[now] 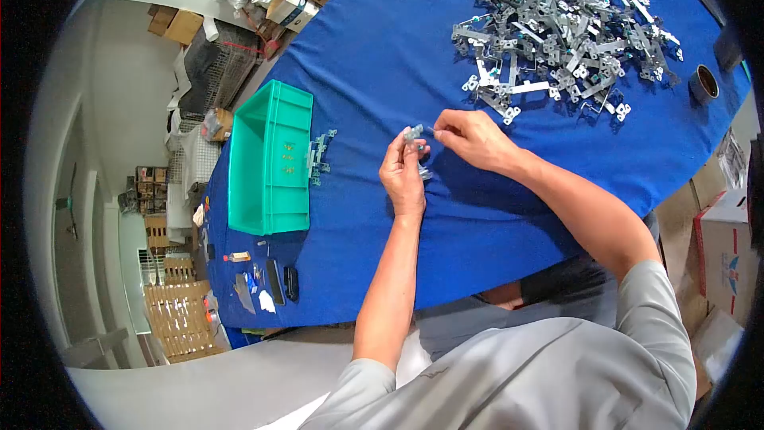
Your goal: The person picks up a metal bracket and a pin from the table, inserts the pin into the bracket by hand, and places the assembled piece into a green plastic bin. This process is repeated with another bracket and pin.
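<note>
Both hands on one small bracket [414, 135], centre of the blue cloth [382, 48].
My left hand [402, 177] curls round it; my right hand [471, 140] pinches at its end. Pile [561, 28] lies at 1 o'clock, green bin [269, 159] at 9.

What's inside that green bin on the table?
A few tiny pieces lie on the floor of the green bin, too small to identify. No lid covers it; its walls may hide the floor's edges.
</note>
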A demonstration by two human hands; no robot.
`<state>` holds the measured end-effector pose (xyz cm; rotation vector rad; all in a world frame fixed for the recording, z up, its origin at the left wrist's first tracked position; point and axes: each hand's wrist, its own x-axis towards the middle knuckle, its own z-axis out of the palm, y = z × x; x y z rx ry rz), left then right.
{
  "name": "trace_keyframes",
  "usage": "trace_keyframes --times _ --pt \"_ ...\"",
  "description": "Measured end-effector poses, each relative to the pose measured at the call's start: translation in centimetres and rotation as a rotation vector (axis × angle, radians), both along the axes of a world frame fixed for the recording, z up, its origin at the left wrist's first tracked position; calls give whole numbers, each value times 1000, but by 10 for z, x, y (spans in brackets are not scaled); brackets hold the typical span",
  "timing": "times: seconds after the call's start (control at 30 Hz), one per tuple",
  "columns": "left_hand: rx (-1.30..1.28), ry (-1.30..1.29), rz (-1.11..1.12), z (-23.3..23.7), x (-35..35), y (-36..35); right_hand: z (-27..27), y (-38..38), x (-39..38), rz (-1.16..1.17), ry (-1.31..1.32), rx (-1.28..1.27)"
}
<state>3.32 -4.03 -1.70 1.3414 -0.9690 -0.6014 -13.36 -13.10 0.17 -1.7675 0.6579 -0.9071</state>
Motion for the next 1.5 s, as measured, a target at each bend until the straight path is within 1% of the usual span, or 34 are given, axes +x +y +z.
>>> trace_keyframes --times 0.17,0.53,0.63,0.73,0.87,0.97,1.07,1.17,1.23,1.27,1.33,1.43,1.5 --pt "13 -88 -11 -2 5 2 7 1 -2 24 6 9" --pt "29 -64 19 2 0 2 0 1 0 20 52 -39" --pt "4 -134 11 0 4 2 -2 0 1 -75 155 -136" --pt "-22 -214 3 -2 4 1 -14 -5 3 -164 118 -401" --pt "-1 -277 14 3 2 3 -18 -5 4 -59 81 -231" --pt "-7 -475 67 0 5 1 -10 -5 1 -28 96 -125" --pt "-86 -534 44 1 5 -1 -8 -6 0 -9 121 -52" --pt "-51 -467 53 1 5 -1 -11 -7 0 2 115 -20" --pt "12 -367 63 1 4 1 -9 -7 -1 16 128 18" --pt "43 -317 67 1 3 2 -7 -7 -1 41 101 111" --pt "36 -320 67 3 1 1 0 -7 -3 88 47 299" --pt "-2 -364 51 5 0 1 4 -10 -2 141 -13 419" --pt "-10 -401 28 8 -2 1 8 -12 -5 168 61 383"
